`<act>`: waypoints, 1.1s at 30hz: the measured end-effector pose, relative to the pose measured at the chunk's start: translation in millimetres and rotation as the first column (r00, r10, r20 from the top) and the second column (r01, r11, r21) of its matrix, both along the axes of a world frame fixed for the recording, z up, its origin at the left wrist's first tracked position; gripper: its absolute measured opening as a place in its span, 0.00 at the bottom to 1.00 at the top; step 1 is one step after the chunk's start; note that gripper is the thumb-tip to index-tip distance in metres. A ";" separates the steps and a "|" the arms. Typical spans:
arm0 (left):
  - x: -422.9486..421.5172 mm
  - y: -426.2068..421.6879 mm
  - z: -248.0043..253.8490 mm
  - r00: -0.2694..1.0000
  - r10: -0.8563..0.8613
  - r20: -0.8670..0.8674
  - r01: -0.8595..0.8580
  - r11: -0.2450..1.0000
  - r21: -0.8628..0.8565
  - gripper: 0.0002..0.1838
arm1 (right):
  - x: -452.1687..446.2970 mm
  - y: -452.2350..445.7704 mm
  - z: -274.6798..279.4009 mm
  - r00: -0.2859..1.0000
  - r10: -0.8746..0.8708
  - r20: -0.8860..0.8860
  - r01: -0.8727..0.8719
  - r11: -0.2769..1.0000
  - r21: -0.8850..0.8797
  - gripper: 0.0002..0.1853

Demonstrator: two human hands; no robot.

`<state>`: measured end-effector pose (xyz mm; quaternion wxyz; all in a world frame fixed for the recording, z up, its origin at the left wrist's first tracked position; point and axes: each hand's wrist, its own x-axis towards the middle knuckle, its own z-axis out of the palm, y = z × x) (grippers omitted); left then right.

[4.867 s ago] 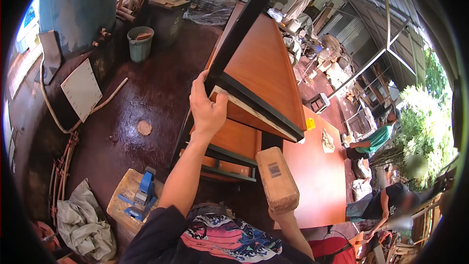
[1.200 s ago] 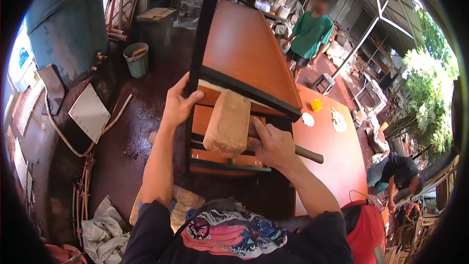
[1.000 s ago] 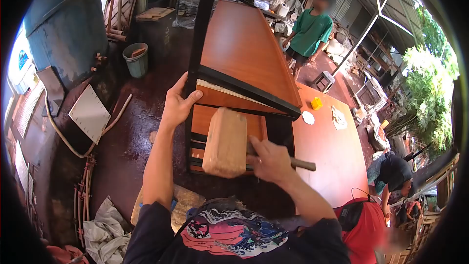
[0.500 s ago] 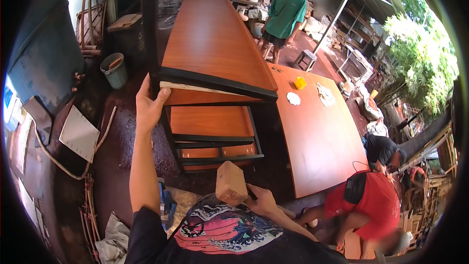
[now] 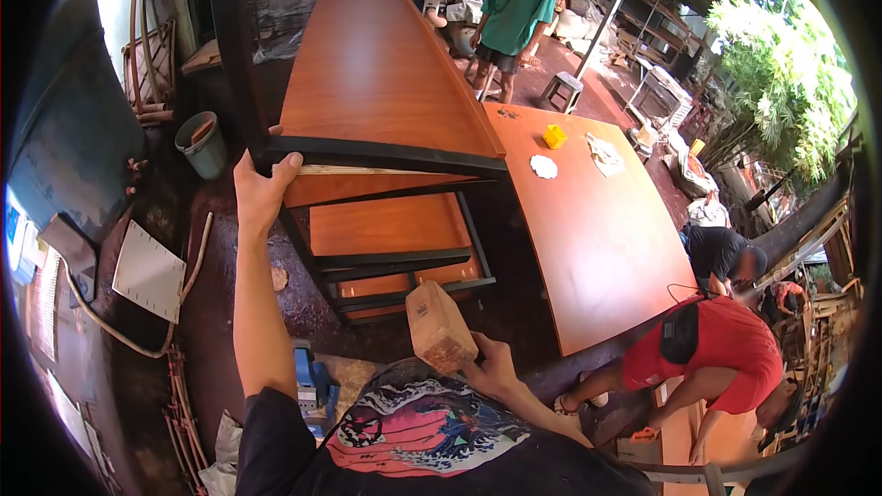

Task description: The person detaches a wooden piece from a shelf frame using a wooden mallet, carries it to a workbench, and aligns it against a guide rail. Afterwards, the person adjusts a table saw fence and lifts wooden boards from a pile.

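Note:
My left hand (image 5: 260, 191) grips the near left corner of a reddish-brown wooden panel (image 5: 367, 83) edged in black. Its thumb lies at the black edge bar (image 5: 395, 156), and its fingers are mostly hidden behind the corner. A pale gap shows beneath that bar. In my right hand (image 5: 491, 367) is a wooden mallet (image 5: 439, 329), its blocky head up in front of my shirt and its handle mostly hidden. Under the panel stands a black frame with brown boards (image 5: 390, 225) inside, apart from the mallet head.
A brown tabletop (image 5: 597, 239) at right carries a yellow container (image 5: 554, 136), a white round piece (image 5: 543, 166) and a cloth (image 5: 604, 156). A person in green (image 5: 517, 9) stands behind; one in red (image 5: 721, 340) bends at right. A bucket (image 5: 201, 144) stands left.
My left hand has closed more around the panel's corner, its index finger no longer pointing up. The mallet head has tilted slightly. The person in red has bent over boards, and my view has shifted.

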<state>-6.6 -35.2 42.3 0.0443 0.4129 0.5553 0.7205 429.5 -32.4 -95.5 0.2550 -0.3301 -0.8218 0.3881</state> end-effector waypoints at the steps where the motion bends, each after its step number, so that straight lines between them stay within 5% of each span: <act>1: -1.9 -0.9 0.8 1.000 -0.023 0.013 0.023 1.000 -0.009 0.32 | -0.1 0.2 -3.4 1.000 0.000 0.006 0.000 1.000 -0.027 0.25; 6: -9.4 -3.6 -0.1 0.996 -0.090 0.012 0.090 0.996 -0.017 0.33 | -2.9 -2.5 -9.3 0.999 -0.040 0.015 0.042 0.988 -0.146 0.26; 9: -13.5 -6.4 2.0 0.987 -0.159 0.032 0.160 0.986 -0.046 0.33 | -18.4 -0.2 19.3 0.975 -0.166 -0.145 0.178 0.982 0.071 0.23; 10: -14.2 -8.1 3.2 0.980 -0.192 0.044 0.195 0.979 -0.055 0.33 | -9.8 11.1 14.7 0.994 -0.034 0.105 -0.011 0.913 0.407 0.20; 12: -16.2 -8.1 4.4 0.975 -0.219 0.026 0.220 0.974 -0.048 0.32 | -7.2 13.0 4.1 0.985 -0.137 -0.108 0.129 0.989 -0.076 0.19; 17: -26.7 -12.0 4.4 0.961 -0.275 0.019 0.275 0.954 -0.123 0.26 | -5.7 28.0 15.5 0.899 -0.340 -0.277 0.134 0.814 -0.565 0.10; 31: -33.2 -11.2 13.9 0.946 -0.322 -0.022 0.312 0.931 -0.189 0.21 | 4.1 29.3 15.6 0.863 -0.347 -0.367 0.125 0.851 -0.511 0.08; 33: -36.7 -4.4 5.4 0.932 -0.280 0.230 0.303 0.950 -0.072 0.21 | 3.5 27.5 17.1 0.860 -0.347 -0.374 0.122 0.851 -0.511 0.10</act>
